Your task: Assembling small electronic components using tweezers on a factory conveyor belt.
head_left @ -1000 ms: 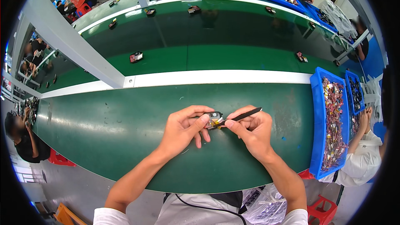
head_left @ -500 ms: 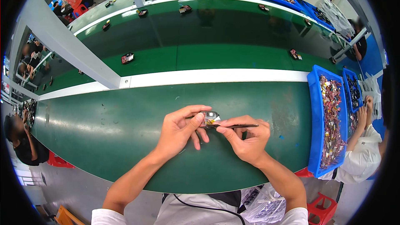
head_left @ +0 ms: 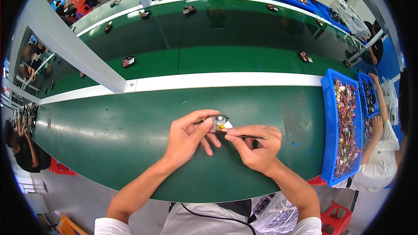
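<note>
My left hand (head_left: pixel 187 136) holds a small electronic device (head_left: pixel 219 121) with a black rim, pinched between thumb and fingers above the green table. Yellow and white bits show inside its open casing. In my right hand (head_left: pixel 260 146) is a slim pair of black tweezers (head_left: pixel 250 137), lying nearly level. Their tip reaches the lower edge of the device, close to the yellow bit. My right fingertips almost touch the device, so the exact contact at the tip is too small to tell.
A blue tray (head_left: pixel 329 126) full of small wired parts stands at the table's right. Beyond the white rail (head_left: pixel 226 79), a green conveyor belt (head_left: pixel 244 55) carries several similar devices (head_left: pixel 128 61). A grey post (head_left: pixel 74 39) rises at left. Co-workers sit around.
The devices on the belt have shifted slightly left. My right hand and the tweezers have moved a little; the device stays in my left hand. A co-worker at right has stretched an arm forward.
</note>
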### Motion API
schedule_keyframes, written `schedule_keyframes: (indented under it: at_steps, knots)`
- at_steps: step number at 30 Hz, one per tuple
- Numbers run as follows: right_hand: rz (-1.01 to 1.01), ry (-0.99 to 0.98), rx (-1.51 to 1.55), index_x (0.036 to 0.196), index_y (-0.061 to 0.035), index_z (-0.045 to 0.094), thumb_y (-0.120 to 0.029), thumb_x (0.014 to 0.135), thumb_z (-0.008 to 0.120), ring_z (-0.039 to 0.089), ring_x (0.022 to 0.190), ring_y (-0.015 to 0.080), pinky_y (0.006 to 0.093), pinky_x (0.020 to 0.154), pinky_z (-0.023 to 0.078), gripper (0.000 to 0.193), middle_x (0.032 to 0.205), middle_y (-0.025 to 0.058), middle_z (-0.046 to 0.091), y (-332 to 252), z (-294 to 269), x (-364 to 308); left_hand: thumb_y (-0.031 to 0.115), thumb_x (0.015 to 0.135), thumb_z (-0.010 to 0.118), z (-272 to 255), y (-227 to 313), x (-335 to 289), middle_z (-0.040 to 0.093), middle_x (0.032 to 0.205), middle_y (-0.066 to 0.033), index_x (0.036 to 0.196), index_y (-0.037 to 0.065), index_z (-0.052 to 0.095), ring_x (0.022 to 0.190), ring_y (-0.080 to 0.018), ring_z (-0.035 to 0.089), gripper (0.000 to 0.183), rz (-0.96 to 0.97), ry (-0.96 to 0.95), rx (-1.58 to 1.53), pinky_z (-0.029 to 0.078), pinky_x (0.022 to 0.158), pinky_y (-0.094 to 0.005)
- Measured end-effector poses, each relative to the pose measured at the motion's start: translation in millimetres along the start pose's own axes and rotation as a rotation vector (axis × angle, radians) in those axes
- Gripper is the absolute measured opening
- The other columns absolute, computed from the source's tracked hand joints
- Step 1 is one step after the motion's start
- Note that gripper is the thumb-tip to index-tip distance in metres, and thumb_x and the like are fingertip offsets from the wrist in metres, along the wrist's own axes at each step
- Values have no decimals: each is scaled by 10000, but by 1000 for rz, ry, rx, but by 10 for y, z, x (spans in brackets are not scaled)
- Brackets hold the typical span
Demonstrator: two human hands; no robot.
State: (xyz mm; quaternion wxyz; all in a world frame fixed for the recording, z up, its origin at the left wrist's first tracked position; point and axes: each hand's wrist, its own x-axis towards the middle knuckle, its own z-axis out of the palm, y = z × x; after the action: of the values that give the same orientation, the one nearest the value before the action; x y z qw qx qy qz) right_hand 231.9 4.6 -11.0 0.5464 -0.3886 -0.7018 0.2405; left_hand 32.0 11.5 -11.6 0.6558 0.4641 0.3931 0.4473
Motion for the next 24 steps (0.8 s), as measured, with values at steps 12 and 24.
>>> schedule_keyframes:
  at_steps: [12, 24]
  knots:
    - [74, -2, 8, 862, -43, 765, -34, 764, 844, 434, 386, 47, 217, 402, 304, 126, 634, 18, 700, -7, -12, -19, 94, 1036, 560, -12, 15, -11, 702, 1062, -210, 1297, -101, 581, 693, -233, 713, 327, -8, -9, 35, 583, 505, -282]
    - [67, 26, 50, 876, -36, 760, -18, 759, 839, 443, 386, 50, 218, 402, 314, 143, 721, 37, 740, -5, -5, -2, 83, 1031, 574, -26, 0, -7, 713, 982, -189, 1299, -85, 598, 704, -196, 711, 317, 46, 27, 33, 575, 507, -267]
